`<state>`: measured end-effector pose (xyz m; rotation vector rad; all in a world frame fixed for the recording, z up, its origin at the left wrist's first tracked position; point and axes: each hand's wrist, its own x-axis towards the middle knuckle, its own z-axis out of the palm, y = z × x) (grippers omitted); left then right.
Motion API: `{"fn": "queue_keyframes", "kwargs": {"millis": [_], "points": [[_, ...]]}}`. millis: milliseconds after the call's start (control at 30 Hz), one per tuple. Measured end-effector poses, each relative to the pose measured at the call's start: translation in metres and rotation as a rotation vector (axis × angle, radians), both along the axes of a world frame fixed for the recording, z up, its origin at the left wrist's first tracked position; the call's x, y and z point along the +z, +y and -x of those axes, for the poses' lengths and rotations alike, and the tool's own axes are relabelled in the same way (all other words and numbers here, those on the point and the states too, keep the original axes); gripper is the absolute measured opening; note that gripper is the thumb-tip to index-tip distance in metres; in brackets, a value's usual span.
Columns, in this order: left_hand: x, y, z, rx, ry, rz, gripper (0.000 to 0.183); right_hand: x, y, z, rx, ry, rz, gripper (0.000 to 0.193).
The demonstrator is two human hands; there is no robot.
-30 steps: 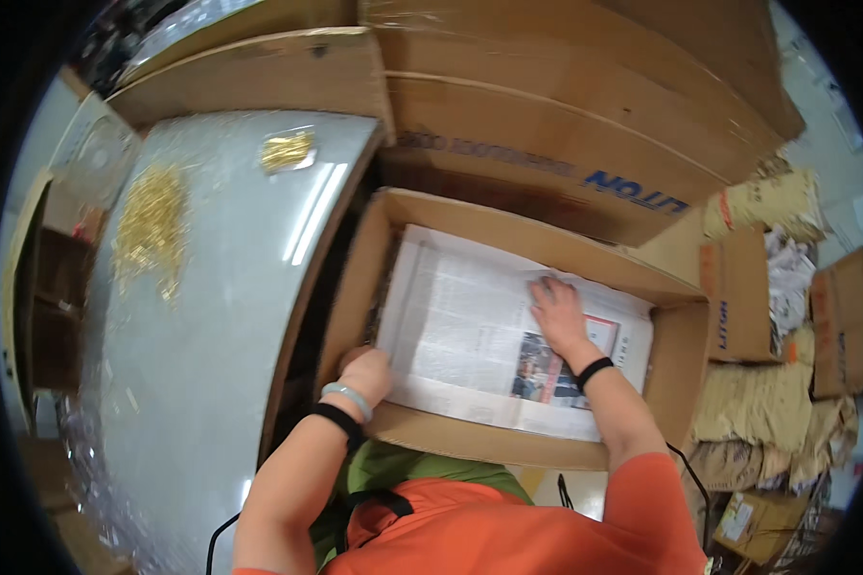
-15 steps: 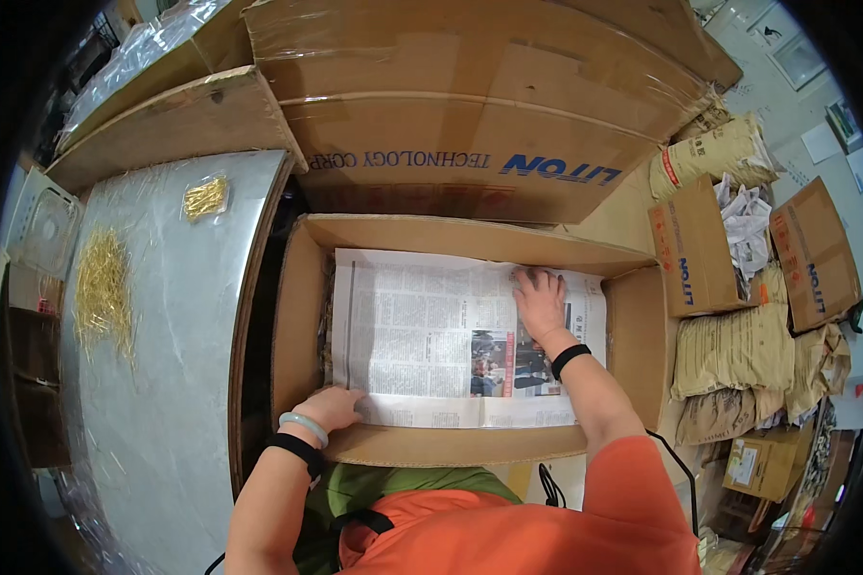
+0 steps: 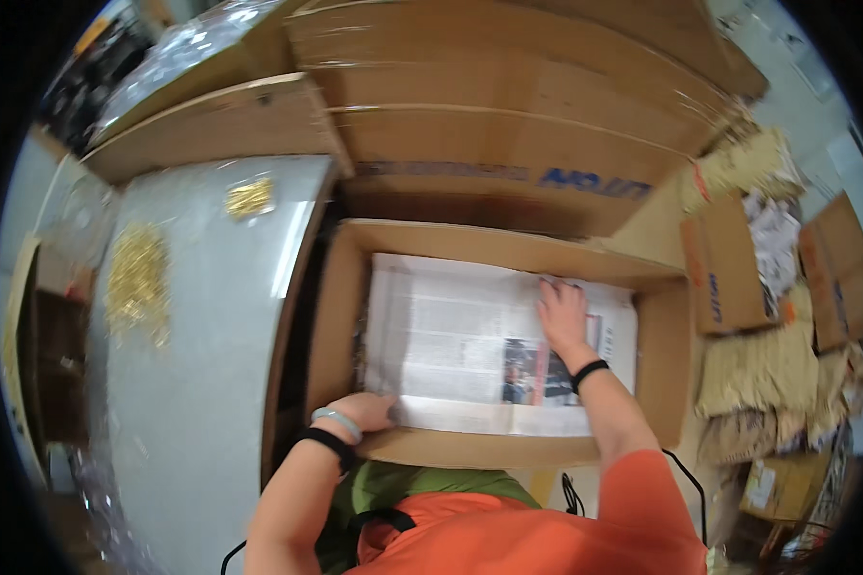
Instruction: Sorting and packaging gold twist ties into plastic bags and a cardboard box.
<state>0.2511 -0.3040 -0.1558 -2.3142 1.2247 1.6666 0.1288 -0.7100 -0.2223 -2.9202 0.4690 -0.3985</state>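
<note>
Mid-R, our R hand (image 3: pixel 563 314) lies flat on white printed newspaper (image 3: pixel 441 331) in brown rect. cardboard box (image 3: pixel 666 355); lower L-ctr, our L hand (image 3: pixel 364 411) by box corner, grip unclear.

Before us sits a carton (image 3: pixel 479 448), newspaper (image 3: pixel 441 331) lying in it under our right hand (image 3: pixel 563 316), our left hand (image 3: pixel 361 412) at the newspaper's near left corner; left, a tabletop (image 3: pixel 206 383) bears a heap (image 3: pixel 138 278) and a packet (image 3: pixel 249 197); behind stands cardboard (image 3: pixel 508 144), right lie sacks (image 3: pixel 758 374)
</note>
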Motion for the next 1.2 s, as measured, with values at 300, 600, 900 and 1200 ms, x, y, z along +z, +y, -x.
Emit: {"fn": "queue_keyframes", "kwargs": {"millis": [300,600,900,1200], "points": [[0.031,-0.015,0.015,0.147,-0.139,0.055,0.032,0.099,0.132,-0.092,0.454,-0.395,-0.467,0.023],[0.13,-0.006,0.077,0.361,-0.172,0.752,0.038,0.223,0.237,-0.259,0.309,-0.379,-1.226,0.027],[0.187,0.14,0.171,0.952,-0.324,0.836,0.032,0.229,0.264,-0.343,0.077,0.016,-1.358,0.019],[0.198,0.19,0.217,1.216,-0.574,0.861,0.021,0.235,0.241,-0.304,0.143,0.005,-1.466,0.014]]}}
